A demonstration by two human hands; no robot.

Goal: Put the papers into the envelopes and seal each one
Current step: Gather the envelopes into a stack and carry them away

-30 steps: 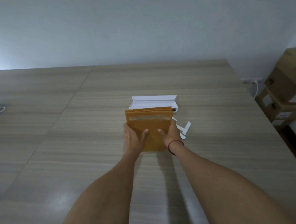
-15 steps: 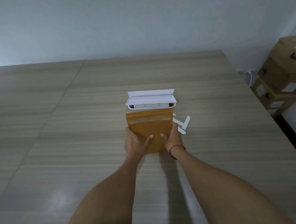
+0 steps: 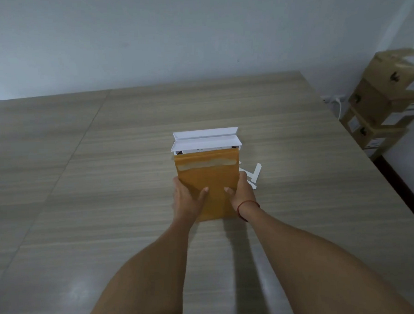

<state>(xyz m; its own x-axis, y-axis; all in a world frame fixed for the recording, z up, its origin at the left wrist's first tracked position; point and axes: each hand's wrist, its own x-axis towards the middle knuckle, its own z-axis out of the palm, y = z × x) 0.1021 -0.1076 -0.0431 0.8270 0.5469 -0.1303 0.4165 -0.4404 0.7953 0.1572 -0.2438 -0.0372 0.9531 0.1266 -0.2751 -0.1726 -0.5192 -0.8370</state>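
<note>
A brown envelope [image 3: 208, 173] is held tilted above the wooden table [image 3: 106, 186], its open flap with a pale adhesive strip at the far end. My left hand [image 3: 188, 201] grips its left edge with the thumb on top. My right hand [image 3: 239, 193], with a red string at the wrist, grips the right edge the same way. Just beyond the envelope sits a stack of folded white papers [image 3: 205, 139]. Whether a paper is inside the envelope cannot be seen.
Several white peeled strips [image 3: 254, 173] lie on the table right of the envelope. Stacked cardboard boxes [image 3: 385, 102] stand off the table's right edge, near a wall socket with a white cable [image 3: 337, 100].
The camera dipped and shifted, so everything sits lower in view. Both hands keep the same hold on the envelope, which has tilted slightly flatter towards the white papers.
</note>
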